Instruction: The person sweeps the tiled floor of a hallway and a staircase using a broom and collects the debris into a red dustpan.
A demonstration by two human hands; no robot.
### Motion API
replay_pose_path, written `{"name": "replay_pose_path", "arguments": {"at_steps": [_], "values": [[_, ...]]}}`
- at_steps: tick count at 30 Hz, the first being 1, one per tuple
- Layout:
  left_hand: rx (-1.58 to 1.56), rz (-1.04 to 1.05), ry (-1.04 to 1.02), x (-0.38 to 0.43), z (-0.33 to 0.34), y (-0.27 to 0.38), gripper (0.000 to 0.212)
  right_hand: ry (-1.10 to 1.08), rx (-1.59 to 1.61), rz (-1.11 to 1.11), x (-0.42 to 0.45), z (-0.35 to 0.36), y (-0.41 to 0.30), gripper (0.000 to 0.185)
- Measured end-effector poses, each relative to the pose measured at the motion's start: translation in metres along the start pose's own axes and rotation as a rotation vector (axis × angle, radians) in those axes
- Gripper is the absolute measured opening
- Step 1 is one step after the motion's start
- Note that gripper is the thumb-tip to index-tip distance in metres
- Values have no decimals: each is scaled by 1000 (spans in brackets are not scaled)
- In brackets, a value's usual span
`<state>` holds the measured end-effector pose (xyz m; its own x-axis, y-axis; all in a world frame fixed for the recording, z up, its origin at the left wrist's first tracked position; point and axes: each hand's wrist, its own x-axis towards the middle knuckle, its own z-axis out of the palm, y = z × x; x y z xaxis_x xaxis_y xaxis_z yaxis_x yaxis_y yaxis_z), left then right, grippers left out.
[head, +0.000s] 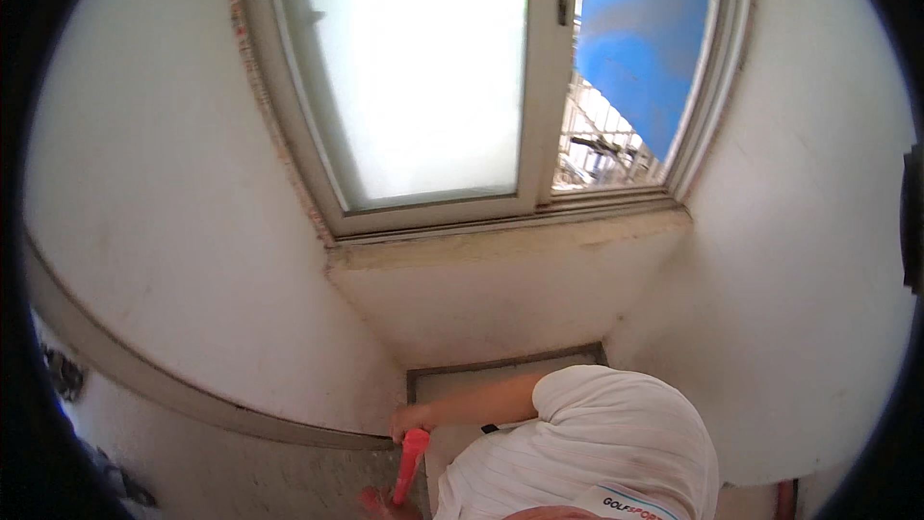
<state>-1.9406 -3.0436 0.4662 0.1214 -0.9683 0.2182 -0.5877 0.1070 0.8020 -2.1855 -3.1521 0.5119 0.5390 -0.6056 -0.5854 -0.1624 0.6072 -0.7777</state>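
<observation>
Near the bottom centre, my right hand (410,421) is closed around the upper end of a red handle-like object (409,466), whose exact kind I cannot tell. The bare forearm reaches left from a white striped shirt sleeve. At the object's lower end is my left hand (392,507), blurred and partly cut off by the bottom edge; its fingers look reddish, and its grip cannot be made out. A small black piece (490,429) shows beside the shirt. The shirt collar bears writing.
A sliding window (404,215) with a frosted pane rises above a ledge (505,242). Pale walls (779,267) stand on both sides. Grey floor (339,469) and a curved baseboard (209,397) lie at lower left. Outside are a blue panel (642,36) and metal bars.
</observation>
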Motion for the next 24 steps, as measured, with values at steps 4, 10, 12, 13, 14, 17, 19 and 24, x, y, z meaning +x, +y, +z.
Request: {"name": "replay_pose_path", "arguments": {"at_steps": [4,10,12,13,14,17,19,24], "values": [[15,89,-135,13,24,18,37,51,-62,-82,4,40,28,22],[-5,169,-311,15,56,39,36,14,-171,-236,-8,24,50,36],[6,171,-341,16,57,37,36,77,-93,-225,-10,31,50,27],[10,168,-355,16,58,35,36,145,50,-154,-12,34,50,19],[6,174,-384,15,62,38,36,165,55,-150,-13,31,58,19],[6,185,-450,12,74,42,36,323,-114,-135,-14,21,78,24],[27,165,-451,14,68,32,36,214,-304,-51,-25,34,51,31],[38,150,-499,10,75,33,36,235,-135,-28,-49,42,50,40]]}}
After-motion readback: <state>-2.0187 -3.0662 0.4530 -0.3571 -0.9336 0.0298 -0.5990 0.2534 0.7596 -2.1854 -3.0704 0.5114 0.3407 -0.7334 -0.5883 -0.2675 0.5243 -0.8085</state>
